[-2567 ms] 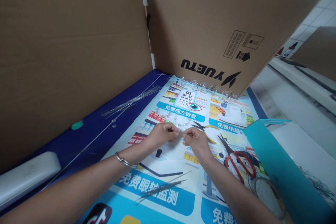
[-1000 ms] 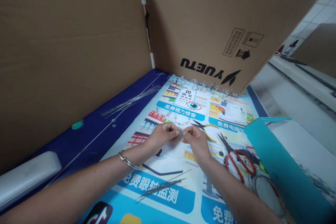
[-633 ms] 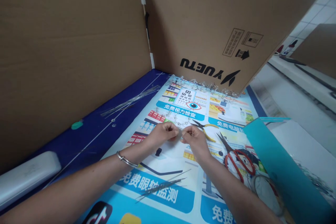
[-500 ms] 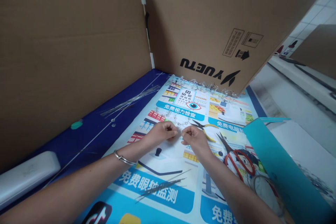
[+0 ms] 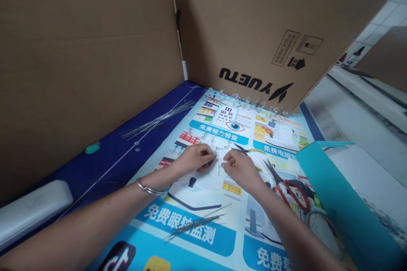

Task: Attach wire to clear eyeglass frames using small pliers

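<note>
Left hand (image 5: pixel 199 157) and right hand (image 5: pixel 241 168) face each other, apart, fingers curled; whether either pinches anything cannot be told. Clear beads (image 5: pixel 216 148) lie just beyond the fingertips, strung roughly crosswise (nearer hand: not determinable).

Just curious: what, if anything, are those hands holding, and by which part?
I can't tell: anything in the left hand or right hand is too small or hidden.

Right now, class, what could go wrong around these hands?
The pliers lie close to the right hand, which might bump them into the clear beads. The thin strands lie loose and could scatter if brushed. The scissors are beside the right forearm, which may knock them.
</note>
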The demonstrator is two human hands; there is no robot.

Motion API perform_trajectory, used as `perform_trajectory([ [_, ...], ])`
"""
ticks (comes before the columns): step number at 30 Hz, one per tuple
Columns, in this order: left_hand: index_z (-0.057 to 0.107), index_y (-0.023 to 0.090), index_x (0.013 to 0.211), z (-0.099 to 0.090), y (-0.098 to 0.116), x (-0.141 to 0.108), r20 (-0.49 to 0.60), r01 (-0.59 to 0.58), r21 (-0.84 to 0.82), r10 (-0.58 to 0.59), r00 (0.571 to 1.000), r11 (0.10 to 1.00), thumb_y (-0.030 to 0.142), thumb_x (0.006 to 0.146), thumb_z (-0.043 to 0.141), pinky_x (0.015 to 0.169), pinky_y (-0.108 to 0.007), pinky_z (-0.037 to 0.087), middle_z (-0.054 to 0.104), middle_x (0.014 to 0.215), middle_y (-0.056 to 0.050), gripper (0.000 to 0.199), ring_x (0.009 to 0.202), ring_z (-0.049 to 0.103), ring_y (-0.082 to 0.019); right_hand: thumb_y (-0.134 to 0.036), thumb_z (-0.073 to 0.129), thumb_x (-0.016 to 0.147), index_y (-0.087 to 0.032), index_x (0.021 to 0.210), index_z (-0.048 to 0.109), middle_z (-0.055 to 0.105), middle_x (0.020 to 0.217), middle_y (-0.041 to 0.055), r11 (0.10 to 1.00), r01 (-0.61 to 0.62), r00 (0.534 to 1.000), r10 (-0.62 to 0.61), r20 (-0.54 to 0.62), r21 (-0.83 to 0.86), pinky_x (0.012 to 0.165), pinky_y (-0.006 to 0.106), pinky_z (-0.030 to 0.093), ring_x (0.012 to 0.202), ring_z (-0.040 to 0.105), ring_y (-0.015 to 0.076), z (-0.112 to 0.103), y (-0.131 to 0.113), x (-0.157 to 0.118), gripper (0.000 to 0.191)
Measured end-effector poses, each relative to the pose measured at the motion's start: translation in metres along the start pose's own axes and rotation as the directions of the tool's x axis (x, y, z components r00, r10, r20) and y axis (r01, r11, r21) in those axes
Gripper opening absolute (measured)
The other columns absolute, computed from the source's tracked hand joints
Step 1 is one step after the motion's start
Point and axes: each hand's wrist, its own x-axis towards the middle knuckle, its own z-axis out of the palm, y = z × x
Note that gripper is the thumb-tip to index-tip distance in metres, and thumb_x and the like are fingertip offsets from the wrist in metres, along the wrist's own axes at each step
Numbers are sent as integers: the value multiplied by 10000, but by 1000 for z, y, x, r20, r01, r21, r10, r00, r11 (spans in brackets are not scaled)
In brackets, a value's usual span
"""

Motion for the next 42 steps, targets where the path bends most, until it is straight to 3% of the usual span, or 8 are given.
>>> perform_trajectory([
  [2,586,159,800,0,3,-1,-36,-7,-6,7,999,1000,398,734,527,419,-179,432,587,569,6,254,475,540,-95,-253,533,745,-194,827,569,608,782,20,963,198,973,-171,157,-181,583,233,387,681,545,129,-8,-16,-14,108],
  [6,583,158,783,-2,8,-3,-94,1,-19,-3,996,1000,398,730,530,436,-181,447,576,566,9,252,504,543,-95,-157,549,714,-151,739,572,587,762,76,711,592,768,-356,532,-379,582,266,376,739,531,181,0,-46,-48,35],
  [12,581,160,776,-1,8,-3,-102,0,-11,-1,995,1000,398,722,536,450,-177,444,582,600,3,247,563,568,-104,-77,568,665,-119,681,550,541,626,93,516,634,765,-306,567,-576,476,278,350,592,510,193,39,-58,-72,49],
  [18,591,162,803,-1,9,-3,-23,-29,-1,29,999,1000,396,749,516,484,-186,442,585,621,-6,251,579,556,-104,-27,565,609,-150,641,536,562,613,42,516,731,661,-370,653,-447,459,257,285,561,510,166,18,-54,-63,131],
  [25,627,161,868,-8,16,-6,134,-79,-35,83,987,996,394,768,515,544,-202,433,609,709,-27,278,627,546,-107,-159,481,683,-160,649,529,598,652,30,701,574,770,-286,570,-424,463,250,175,539,484,116,-11,-38,-36,59],
  [33,647,163,896,-32,48,-22,427,-321,127,240,872,939,350,804,493,664,-222,415,641,849,-45,260,768,564,-144,-174,465,629,-194,655,514,522,572,-31,879,387,847,-220,485,-277,461,219,168,522,406,84,-14,-12,-17,59],
  [38,640,191,854,-34,64,-38,604,-583,366,291,742,726,203,819,439,650,-210,370,636,793,-20,204,705,551,-127,-144,448,622,-199,664,522,532,595,-55,924,354,834,-242,495,-144,467,195,208,536,423,71,-17,-4,-11,101],
  [42,609,173,707,-25,58,-46,555,-624,598,302,775,503,96,758,418,574,-222,318,600,691,-27,213,629,514,-132,-134,454,629,-187,681,537,551,628,-52,950,309,824,-240,513,-52,478,178,241,569,459,69,-22,-2,-6,111],
])
